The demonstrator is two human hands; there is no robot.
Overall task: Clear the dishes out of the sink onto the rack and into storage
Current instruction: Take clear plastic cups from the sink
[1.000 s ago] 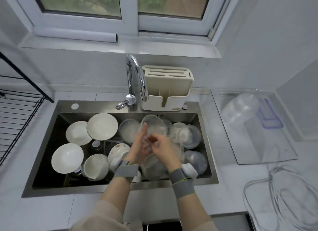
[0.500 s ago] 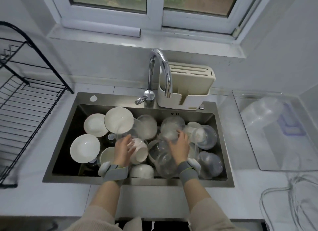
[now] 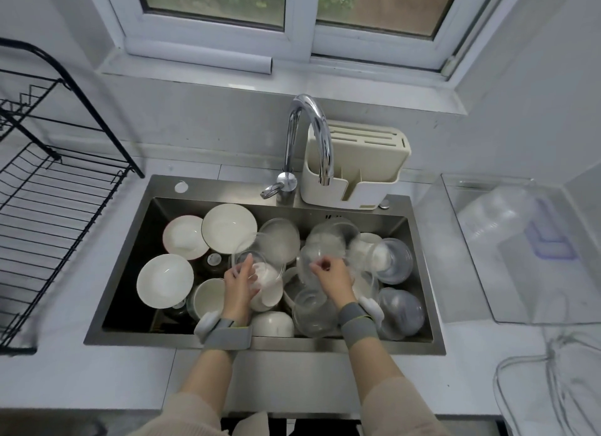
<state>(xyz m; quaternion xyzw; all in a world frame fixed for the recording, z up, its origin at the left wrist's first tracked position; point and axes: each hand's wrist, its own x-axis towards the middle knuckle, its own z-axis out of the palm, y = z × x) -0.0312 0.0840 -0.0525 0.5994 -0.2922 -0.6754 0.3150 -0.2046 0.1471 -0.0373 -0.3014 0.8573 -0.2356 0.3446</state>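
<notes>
Clear glass is what both hands now work with, apart from each other: a second ago they met over a single bowl at the middle of the stainless steel sink [image 3: 130, 256], and since then they have parted. The left hand [image 3: 239, 284] grips a clear glass bowl [image 3: 260, 266] near the sink's centre, while the right hand [image 3: 335, 278] pinches the rim of another transparent glass bowl [image 3: 325, 240] toward the back right — a sign that lifting out has only begun, with the white ceramic bowls [image 3: 164, 284] along the left side untouched and the black wire dish rack [image 3: 48, 201] off the sink's left edge bare where seen. Overlapping glass makes outlines uncertain; how many pieces the right hand holds cannot be told — the rack is cut off at the frame.
</notes>
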